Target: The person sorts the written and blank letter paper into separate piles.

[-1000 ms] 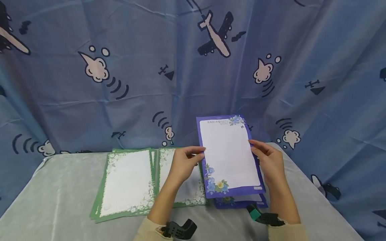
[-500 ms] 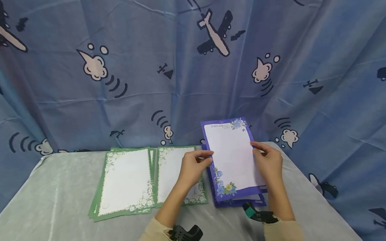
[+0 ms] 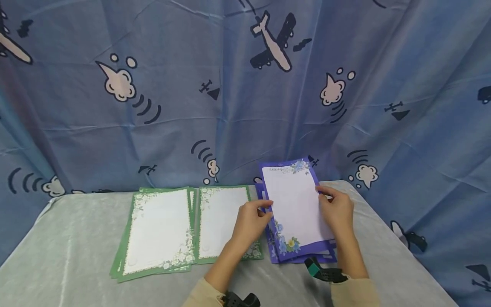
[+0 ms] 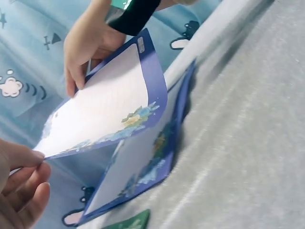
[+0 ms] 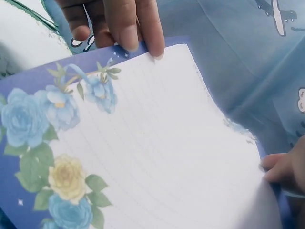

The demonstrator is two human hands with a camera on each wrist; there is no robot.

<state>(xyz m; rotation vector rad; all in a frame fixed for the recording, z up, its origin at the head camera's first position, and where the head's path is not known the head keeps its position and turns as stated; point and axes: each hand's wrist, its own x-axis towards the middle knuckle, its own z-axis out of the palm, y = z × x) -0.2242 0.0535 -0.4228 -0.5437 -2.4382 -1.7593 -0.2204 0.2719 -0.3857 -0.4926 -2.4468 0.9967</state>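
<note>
A sheet of purple-bordered stationery paper with blue and yellow flowers is held up by both hands. The left hand pinches its left edge between thumb and fingers. At the opposite edge the right hand pinches it too. In the left wrist view the held sheet hangs tilted above more purple sheets lying on the table, with a gap between them. Close up in the right wrist view, the sheet bends slightly, and the left hand's fingers grip its far edge.
To the left lie green-bordered floral sheets: a slightly fanned pile and, beside it, another sheet or pile partly behind the left forearm. A grey cloth covers the table. Behind it hangs a blue curtain printed with airplanes.
Both hands have lowered the purple sheet and shifted it a little to the right, then down over the purple sheets on the table. The green sheets stay in place.
</note>
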